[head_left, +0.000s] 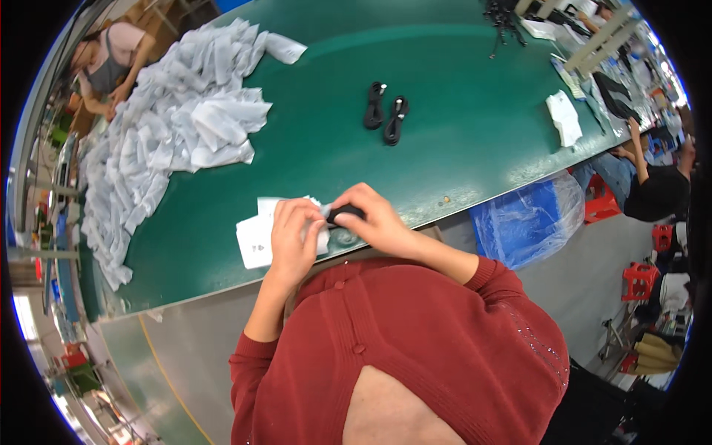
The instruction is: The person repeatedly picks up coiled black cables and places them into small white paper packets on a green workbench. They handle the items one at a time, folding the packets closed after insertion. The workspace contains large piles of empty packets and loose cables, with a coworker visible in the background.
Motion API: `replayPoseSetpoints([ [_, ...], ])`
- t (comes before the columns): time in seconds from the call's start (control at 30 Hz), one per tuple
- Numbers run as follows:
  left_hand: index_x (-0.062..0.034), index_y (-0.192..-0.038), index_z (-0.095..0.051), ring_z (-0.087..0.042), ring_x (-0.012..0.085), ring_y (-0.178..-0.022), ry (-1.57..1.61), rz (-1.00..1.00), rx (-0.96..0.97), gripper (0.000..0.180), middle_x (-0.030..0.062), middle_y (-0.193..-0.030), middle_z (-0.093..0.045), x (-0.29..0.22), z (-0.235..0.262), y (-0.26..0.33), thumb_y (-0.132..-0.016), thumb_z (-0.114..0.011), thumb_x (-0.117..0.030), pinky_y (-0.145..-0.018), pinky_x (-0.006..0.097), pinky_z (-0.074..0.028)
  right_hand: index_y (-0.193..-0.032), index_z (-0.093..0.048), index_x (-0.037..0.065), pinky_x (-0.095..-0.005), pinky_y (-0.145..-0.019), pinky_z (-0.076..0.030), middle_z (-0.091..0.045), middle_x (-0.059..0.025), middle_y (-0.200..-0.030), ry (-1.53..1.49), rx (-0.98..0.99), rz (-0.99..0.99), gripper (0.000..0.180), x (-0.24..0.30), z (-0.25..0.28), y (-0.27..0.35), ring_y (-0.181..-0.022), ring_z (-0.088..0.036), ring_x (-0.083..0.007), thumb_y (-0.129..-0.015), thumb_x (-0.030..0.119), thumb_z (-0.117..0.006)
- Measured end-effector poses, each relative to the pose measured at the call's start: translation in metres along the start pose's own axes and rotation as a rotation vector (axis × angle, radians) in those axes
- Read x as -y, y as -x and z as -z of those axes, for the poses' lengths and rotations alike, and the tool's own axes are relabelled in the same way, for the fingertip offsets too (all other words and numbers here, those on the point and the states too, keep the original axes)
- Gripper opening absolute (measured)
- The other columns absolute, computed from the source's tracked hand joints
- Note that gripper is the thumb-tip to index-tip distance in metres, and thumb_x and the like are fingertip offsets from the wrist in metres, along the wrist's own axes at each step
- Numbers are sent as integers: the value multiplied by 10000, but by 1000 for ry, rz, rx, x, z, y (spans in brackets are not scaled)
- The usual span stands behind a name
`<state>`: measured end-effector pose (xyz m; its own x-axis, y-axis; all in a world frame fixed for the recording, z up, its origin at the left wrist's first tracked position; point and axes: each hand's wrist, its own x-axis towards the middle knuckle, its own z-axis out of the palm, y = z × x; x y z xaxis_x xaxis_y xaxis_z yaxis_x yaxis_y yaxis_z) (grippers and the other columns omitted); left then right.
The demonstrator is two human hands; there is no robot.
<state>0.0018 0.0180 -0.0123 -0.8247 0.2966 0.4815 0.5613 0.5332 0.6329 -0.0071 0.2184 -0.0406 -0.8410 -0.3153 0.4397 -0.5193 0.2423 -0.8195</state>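
Observation:
Close to the table's near edge, my right hand grips a black coiled cable. Right beside it, my left hand has its fingers curled and pinches a small white, translucent bag against the cable's end. How far the cable reaches into the bag is hidden by my fingers. Beneath and beside my left hand lies a stack of flat white bags with small dark print. Farther off on the green table, two black coiled cables lie side by side.
A large heap of white, filled-looking bags covers the table's left side. Black cables lie at the far edge, and a white packet at the right. A plastic-lined blue bin stands beyond the near edge. Other people sit at left and right.

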Motion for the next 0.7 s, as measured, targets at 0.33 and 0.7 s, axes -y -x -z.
replayPoseSetpoints([
  [0.33, 8, -1070, -656, -457, 48, -712, 569, 222, -450, 211, -21, -778, -551, 62, 89, -106, -994, -595, -179, -667, 196, -355, -1207, -605, 116, -433, -662, -553, -535, -169, -1038, 659, -347, -61, 403, -6, 55, -60, -804, -632, -321, -857, 272, -731],
  [0.7, -48, -1000, -674, -604, 196, -857, 53, 172, 169, 274, 70, -1001, -624, 20, 29, 8, -750, -787, -42, -689, 297, -487, -1088, -529, -25, -495, -680, -522, -636, -246, -848, 806, -413, -410, 283, -77, 106, -24, -758, -645, -436, -869, 146, -583],
])
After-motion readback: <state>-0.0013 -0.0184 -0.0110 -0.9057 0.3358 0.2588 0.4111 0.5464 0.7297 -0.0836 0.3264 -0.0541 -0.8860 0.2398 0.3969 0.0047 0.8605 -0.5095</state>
